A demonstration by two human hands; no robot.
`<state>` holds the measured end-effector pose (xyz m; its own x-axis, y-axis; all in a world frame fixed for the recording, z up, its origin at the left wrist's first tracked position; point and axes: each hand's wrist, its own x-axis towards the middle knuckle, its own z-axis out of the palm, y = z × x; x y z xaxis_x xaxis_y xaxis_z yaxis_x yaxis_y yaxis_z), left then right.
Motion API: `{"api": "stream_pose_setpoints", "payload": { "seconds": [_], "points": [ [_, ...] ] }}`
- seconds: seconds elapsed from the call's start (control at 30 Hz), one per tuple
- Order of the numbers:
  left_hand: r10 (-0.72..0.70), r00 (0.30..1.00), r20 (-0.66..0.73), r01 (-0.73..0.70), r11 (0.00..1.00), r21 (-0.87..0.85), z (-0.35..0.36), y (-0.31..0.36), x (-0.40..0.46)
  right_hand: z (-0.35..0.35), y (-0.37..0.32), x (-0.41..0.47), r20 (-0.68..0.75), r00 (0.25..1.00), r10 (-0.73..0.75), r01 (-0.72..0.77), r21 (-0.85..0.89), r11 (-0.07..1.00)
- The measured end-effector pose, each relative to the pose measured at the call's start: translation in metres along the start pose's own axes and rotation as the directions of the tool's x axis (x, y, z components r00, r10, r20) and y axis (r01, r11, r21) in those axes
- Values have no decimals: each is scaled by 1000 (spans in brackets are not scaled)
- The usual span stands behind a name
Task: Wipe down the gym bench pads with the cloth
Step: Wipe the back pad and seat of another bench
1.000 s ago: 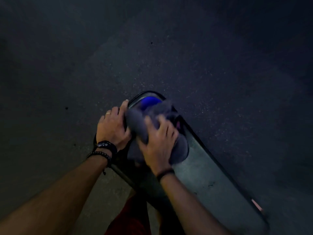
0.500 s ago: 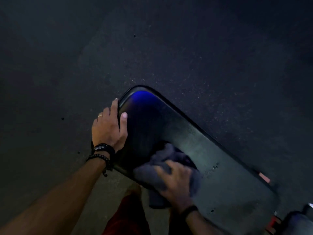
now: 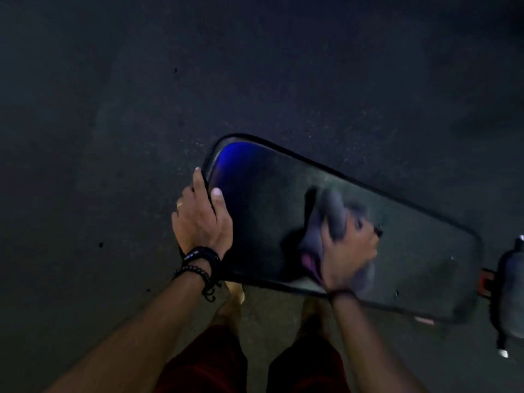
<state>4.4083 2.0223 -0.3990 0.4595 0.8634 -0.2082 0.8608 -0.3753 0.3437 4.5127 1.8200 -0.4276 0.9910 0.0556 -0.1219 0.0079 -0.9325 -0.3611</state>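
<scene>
A long black bench pad (image 3: 266,199) runs from the centre to the right, with a blue glow at its rounded left end. My left hand (image 3: 202,219) grips the pad's left edge, thumb on top and fingers over the side. My right hand (image 3: 350,251) presses a grey cloth (image 3: 336,214) flat on the middle of the pad; the hand and cloth are blurred. A pink patch of the cloth shows under my palm.
A second black pad (image 3: 510,293) begins at the far right, joined by a red frame part (image 3: 485,282). Dark speckled floor (image 3: 113,137) surrounds the bench. My legs in dark red shorts and bare feet stand just below the pad.
My right hand has swept the cloth from the pad's rounded left end to its middle, moving right. The left hand has kept its grip on the left edge. The view has shifted, showing more of the pad.
</scene>
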Motion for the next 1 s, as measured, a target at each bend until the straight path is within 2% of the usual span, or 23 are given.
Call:
{"api": "stream_pose_setpoints", "payload": {
  "seconds": [0.03, 0.07, 0.1, 0.17, 0.23, 0.27, 0.33, 0.37, 0.4, 0.43, 0.47, 0.53, 0.6, 0.67, 0.7, 0.73, 0.77, 0.8, 0.83, 0.9, 0.93, 0.97, 1.0],
  "points": [
    [-5, 1000, 10, 5, 1000, 0, 1, -1, 1, 6, -37, 10, -51, 991, 124, -125, -24, 992],
    [-8, 1000, 17, 8, 1000, -18, 1, -2, 1, 13, -68, 5, -68, 996, 66, -70, -63, 996],
    [-8, 1000, 23, 10, 998, -65, -1, -2, 0, 16, -91, -11, -55, 995, -85, 80, -89, 993],
    [-15, 998, 65, 32, 966, -258, -9, -6, 2, 19, -94, -68, 65, 920, -386, 388, -22, 922],
    [55, 993, 102, -4, 893, -450, -20, -9, 8, 10, -43, -117, 82, 884, -459, 462, -8, 887],
    [143, 985, 91, -83, 873, -480, -27, -10, 11, 6, -14, -120, 47, 920, -390, 392, -46, 919],
    [389, 921, 24, -348, 849, -398, -37, -6, 26, -3, -4, -82, -34, 999, -7, 8, 17, 1000],
    [519, 855, 8, -491, 814, -311, -37, -1, 36, 0, -22, -52, -98, 968, 229, -223, 69, 972],
    [624, 781, 22, -603, 763, -232, -34, 6, 46, 3, -52, -27, -119, 926, 358, -350, 83, 933],
    [696, 716, 63, -678, 714, -177, -30, 13, 52, 5, -86, -17, -95, 953, 289, -287, 32, 957],
    [750, 654, 104, -734, 662, -154, -26, 20, 57, 10, -114, -24, -74, 992, 105, -106, -11, 994],
    [835, 523, 170, -815, 549, -184, -21, 25, 64, 19, -134, -70, 17, 972, -234, 233, 51, 971],
    [862, 444, 244, -843, 495, -211, -18, 23, 69, 20, -88, -122, 29, 957, -289, 286, 91, 954],
    [858, 418, 298, -880, 464, -103, -13, 20, 65, 18, -21, -135, -63, 989, -136, 138, 38, 990],
    [853, 420, 309, -894, 447, -17, -10, 20, 62, 12, 0, -116, -91, 995, 41, -36, 49, 998],
    [845, 425, 326, -901, 431, 57, -8, 22, 61, 9, 9, -85, -119, 954, 274, -265, 84, 961],
    [837, 425, 344, -904, 414, 111, -8, 24, 58, 11, 6, -51, -152, 864, 480, -469, 103, 877],
    [836, 418, 357, -908, 391, 146, -7, 26, 56, 7, -10, -23, -145, 797, 586, -579, 89, 810],
    [844, 393, 364, -919, 356, 169, -8, 26, 56, 7, -28, -10, -126, 825, 551, -550, 43, 834],
    [864, 306, 400, -951, 256, 174, -9, 26, 55, 13, -65, -30, -125, 973, 195, -196, 9, 981],
    [866, 250, 433, -966, 195, 168, -10, 26, 55, 19, -71, -62, -74, 997, 29, -27, 35, 999],
    [862, 198, 466, -977, 135, 164, -11, 26, 56, 20, -68, -99, -41, 998, -51, 54, 73, 996],
    [855, 150, 496, -985, 84, 153, -10, 27, 55, 20, -51, -129, -34, 998, -47, 50, 99, 994]
  ]
}}
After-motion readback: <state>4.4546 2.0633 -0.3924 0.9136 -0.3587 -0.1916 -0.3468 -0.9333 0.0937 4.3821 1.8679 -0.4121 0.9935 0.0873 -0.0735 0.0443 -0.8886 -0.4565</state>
